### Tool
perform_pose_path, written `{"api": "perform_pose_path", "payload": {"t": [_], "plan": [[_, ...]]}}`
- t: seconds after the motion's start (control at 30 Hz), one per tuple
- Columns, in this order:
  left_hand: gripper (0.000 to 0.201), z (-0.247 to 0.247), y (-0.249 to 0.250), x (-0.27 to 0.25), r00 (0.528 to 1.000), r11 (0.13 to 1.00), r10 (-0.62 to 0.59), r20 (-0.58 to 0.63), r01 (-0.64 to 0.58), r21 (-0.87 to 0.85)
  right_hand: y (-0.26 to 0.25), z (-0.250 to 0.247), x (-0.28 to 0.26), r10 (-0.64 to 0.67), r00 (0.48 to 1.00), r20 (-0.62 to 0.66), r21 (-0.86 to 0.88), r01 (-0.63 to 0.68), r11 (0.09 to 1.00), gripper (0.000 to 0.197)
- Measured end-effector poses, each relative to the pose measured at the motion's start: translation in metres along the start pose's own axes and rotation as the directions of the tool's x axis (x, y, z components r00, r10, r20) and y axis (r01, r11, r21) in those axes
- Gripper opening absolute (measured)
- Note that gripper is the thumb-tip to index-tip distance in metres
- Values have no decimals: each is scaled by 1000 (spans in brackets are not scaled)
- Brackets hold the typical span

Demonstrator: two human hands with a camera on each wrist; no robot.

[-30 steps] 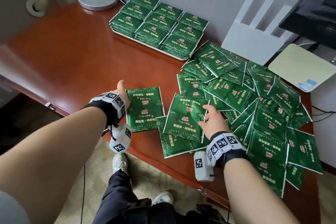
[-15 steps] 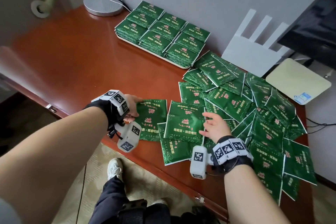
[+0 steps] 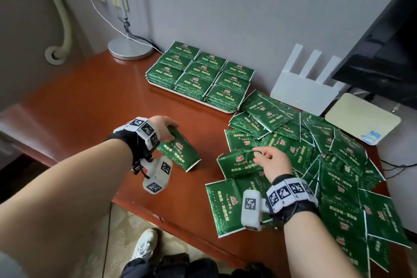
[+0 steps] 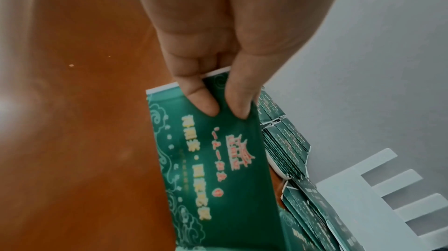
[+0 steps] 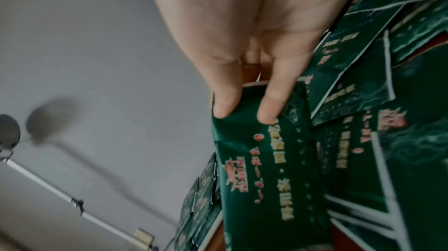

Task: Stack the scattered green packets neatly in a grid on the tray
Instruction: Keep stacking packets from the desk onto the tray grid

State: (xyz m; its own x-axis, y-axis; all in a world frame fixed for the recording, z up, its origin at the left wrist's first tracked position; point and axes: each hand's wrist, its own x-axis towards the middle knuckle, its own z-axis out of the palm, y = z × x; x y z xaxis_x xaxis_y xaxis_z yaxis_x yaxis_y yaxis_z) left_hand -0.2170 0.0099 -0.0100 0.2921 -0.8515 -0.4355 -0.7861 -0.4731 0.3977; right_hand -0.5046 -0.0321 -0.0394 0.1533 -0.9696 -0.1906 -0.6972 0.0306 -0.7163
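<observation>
From above: my left hand (image 3: 164, 127) lifts one packet (image 3: 180, 153), my right hand (image 3: 272, 163) another (image 3: 237, 162) off the pile — tray (image 3: 194, 98) beyond. Wrist views: fingers (image 4: 203, 100) pinch each top edge (thin, floppy, slippery, I'd say).

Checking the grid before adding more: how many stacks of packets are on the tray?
8 stacks on the tray: three rows of three minus the far right spot, with only two in the back row. Stack heights cannot be counted.

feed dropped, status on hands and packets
Left hand grips one packet; right hand pinches another. Tray grid full, loose pile remains. Nothing blocking path.
</observation>
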Motion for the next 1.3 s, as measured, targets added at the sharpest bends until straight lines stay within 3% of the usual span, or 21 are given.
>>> {"api": "perform_pose_path", "payload": {"t": [0.13, 0.37, 0.5, 0.63, 0.7, 0.83, 0.97, 1.07, 1.17, 1.3], "plan": [[33, -18, -9, 27, 998, 998, 59, 23, -59, -13, -16, 9, 11, 1, 994, -106, 145, 15, 989, 13], [41, -43, -28, 70, 982, 937, 125, 139, -163, 310, -49, 40, 25, 164, 972, -167, 365, -93, 926, 19], [27, -55, -37, 96, 979, 950, 174, 106, -195, 242, -56, 56, 35, 277, 934, -227, 432, -159, 888, 9], [33, -58, -53, 125, 980, 974, 199, -6, -197, 112, -63, 74, 44, 305, 921, -243, 376, -200, 905, 9], [34, -61, -57, 132, 975, 973, 220, -23, -218, 72, -66, 84, 45, 284, 925, -251, 249, -222, 943, 19], [28, -65, -62, 136, 957, 956, 282, 71, -286, 64, -67, 103, 46, 311, 918, -245, 102, -295, 950, 36], [36, -63, -68, 141, 941, 935, 292, 170, -319, 156, -70, 108, 50, 312, 923, -226, -32, -327, 944, 27], [30, -65, -64, 148, 938, 930, 331, 107, -343, 129, -73, 102, 56, 320, 913, -254, 5, -329, 944, 26], [24, -67, -59, 154, 941, 941, 338, 6, -338, -29, -72, 97, 63, 285, 926, -247, 14, -290, 957, 24], [27, -60, -60, 164, 946, 937, 322, 33, -313, -155, -65, 96, 72, 318, 924, -210, 17, -322, 947, 29]]}}
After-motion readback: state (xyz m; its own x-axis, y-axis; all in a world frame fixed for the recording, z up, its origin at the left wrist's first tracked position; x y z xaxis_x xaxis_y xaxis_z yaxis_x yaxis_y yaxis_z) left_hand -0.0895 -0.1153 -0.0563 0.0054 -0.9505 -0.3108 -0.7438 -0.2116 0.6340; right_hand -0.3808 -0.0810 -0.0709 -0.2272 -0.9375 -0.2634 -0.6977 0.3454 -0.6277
